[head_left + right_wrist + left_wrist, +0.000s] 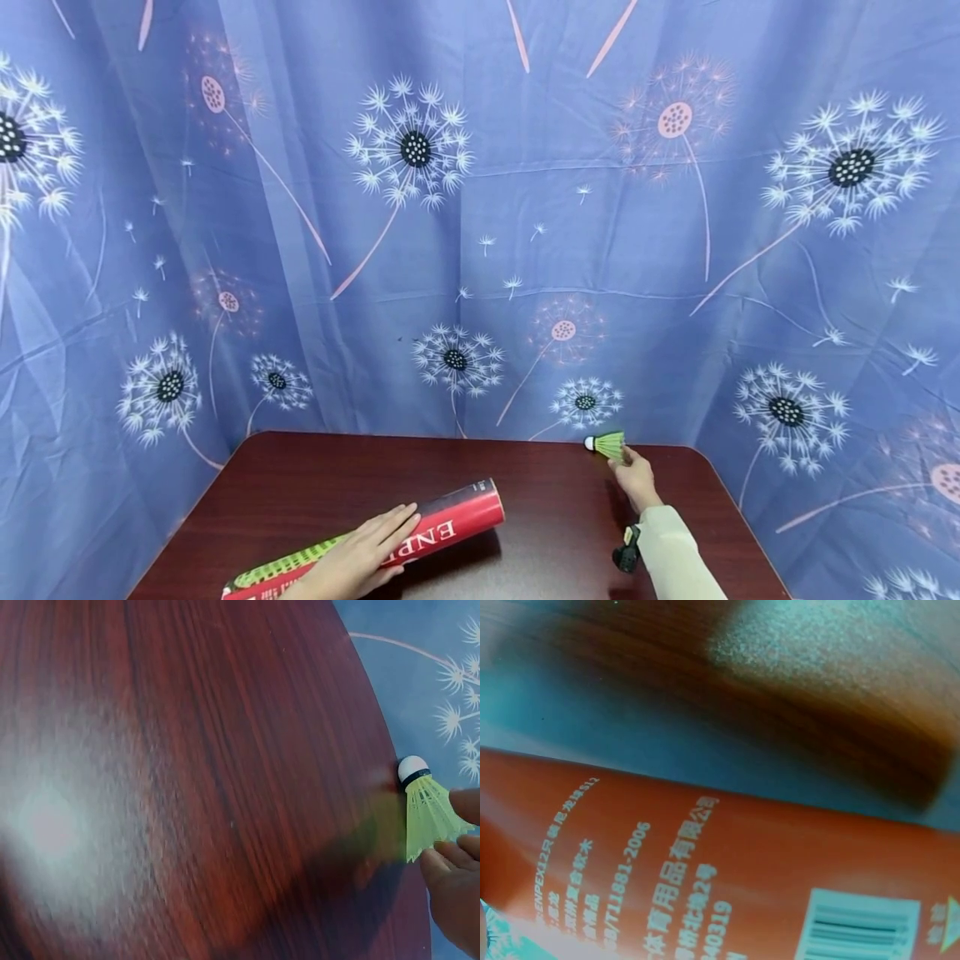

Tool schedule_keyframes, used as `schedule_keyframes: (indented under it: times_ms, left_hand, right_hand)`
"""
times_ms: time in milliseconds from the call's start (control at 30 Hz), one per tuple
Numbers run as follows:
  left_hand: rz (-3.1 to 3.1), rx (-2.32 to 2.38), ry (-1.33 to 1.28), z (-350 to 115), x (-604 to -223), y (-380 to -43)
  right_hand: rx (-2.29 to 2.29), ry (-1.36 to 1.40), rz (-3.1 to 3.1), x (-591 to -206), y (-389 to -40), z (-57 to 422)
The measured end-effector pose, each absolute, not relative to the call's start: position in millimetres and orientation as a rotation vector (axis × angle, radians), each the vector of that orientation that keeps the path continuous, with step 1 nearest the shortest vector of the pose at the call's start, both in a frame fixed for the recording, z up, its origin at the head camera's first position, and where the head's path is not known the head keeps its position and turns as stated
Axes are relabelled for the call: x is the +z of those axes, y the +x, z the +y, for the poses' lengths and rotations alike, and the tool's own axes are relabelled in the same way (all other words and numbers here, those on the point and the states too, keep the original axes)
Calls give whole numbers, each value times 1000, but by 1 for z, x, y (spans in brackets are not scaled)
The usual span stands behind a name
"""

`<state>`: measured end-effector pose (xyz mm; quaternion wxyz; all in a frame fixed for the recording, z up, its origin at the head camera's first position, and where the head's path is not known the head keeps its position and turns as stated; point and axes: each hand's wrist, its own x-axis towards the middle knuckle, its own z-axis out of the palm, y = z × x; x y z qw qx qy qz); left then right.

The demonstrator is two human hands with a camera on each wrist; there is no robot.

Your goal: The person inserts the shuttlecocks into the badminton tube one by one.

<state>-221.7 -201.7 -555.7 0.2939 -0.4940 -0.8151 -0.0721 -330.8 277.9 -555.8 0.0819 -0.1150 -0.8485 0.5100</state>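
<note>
My left hand [362, 552] rests across a red shuttlecock tube [459, 518] with "ENPEX" lettering, its fingers laid fairly straight over the top and the thumb along the near side. A barcode and white print show on the tube [705, 877] in the left wrist view, where the hand itself is hidden. At the far right of the table, my right hand [634, 477] pinches a yellow-green shuttlecock [609, 445] by the open end of its skirt. The white cork points left in the head view. Thumb and fingers meet the skirt of the shuttlecock [431, 814] in the right wrist view.
The dark red-brown wooden table [555, 508] has rounded far corners. A blue curtain [510, 250] with dandelion prints hangs close behind and on both sides. A small black device [627, 552] sits at my right wrist. Bright glare lies on the wood.
</note>
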Motion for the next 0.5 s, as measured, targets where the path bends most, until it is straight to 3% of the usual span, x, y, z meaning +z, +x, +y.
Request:
schedule_keyframes:
  times_ms: [500]
  left_hand:
    - [-2226, -187, -1295, -204, -557, -219]
  right_hand:
    - [1324, -579, -2476, -562, -328, 260]
